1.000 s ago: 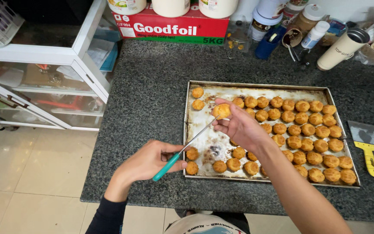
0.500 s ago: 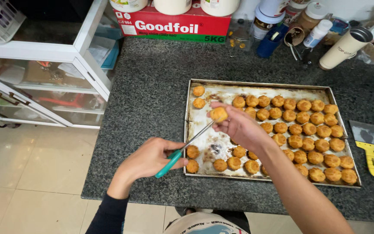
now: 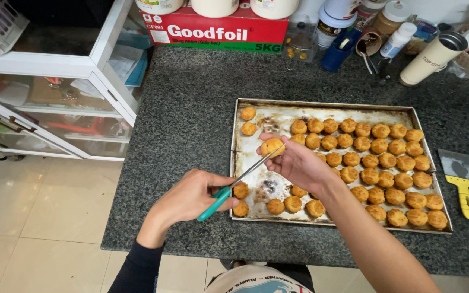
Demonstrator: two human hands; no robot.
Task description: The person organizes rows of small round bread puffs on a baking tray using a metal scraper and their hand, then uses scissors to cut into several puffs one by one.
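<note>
L hand [image 3: 191, 198] grips teal-handled steel scissors [image 3: 233, 185], blade tips at the small round golden-brown puff pastry [image 3: 272, 146] pinched in R hand [image 3: 299, 163] fingers, held just above the worn metal baking tray [image 3: 240, 179] w/ rows of baked puffs [image 3: 386, 163]. Step looks like slitting the puff; next needs a shallow snip, fingers kept off the blades.

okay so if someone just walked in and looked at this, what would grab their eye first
A baking tray on the dark granite counter, filled with rows of golden pastry puffs. Over its left end, the right hand holds one puff while the left hand works teal-handled scissors into it.
</note>
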